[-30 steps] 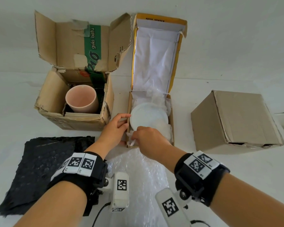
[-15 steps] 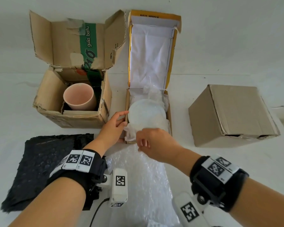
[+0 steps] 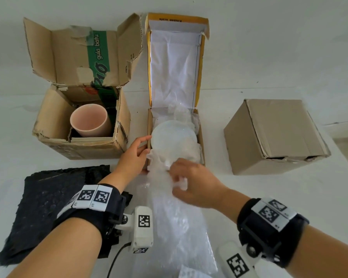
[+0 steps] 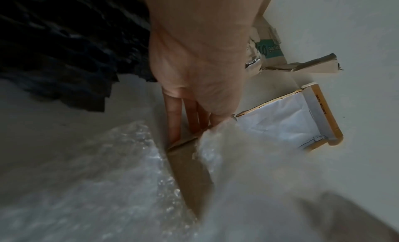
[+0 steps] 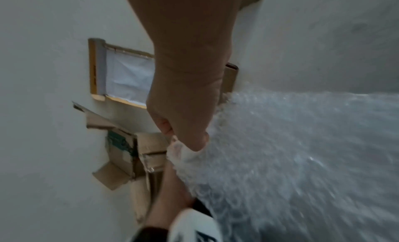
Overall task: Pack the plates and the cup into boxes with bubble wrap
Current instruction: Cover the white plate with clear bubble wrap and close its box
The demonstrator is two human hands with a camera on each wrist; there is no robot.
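A white plate (image 3: 172, 135) lies in the narrow yellow-lidded box (image 3: 202, 141), on crumpled clear bubble wrap. A long clear bubble wrap sheet (image 3: 179, 227) trails from that box over its front edge toward me. My right hand (image 3: 176, 177) pinches the sheet's edge just in front of the box; the right wrist view shows the bubble wrap (image 5: 291, 151) bunched under the thumb. My left hand (image 3: 147, 144) rests with straight fingers (image 4: 172, 122) against the box's left front corner. A pink cup (image 3: 88, 122) stands in the open brown box (image 3: 84, 147) on the left.
A closed cardboard box (image 3: 275, 135) stands at the right. A black bubble wrap sheet (image 3: 48, 197) lies flat at the front left. The open lids of both boxes lean against the white wall behind.
My right hand has drawn back from the plate box toward me, taking the bubble wrap edge with it. The left hand stays at the box's corner.
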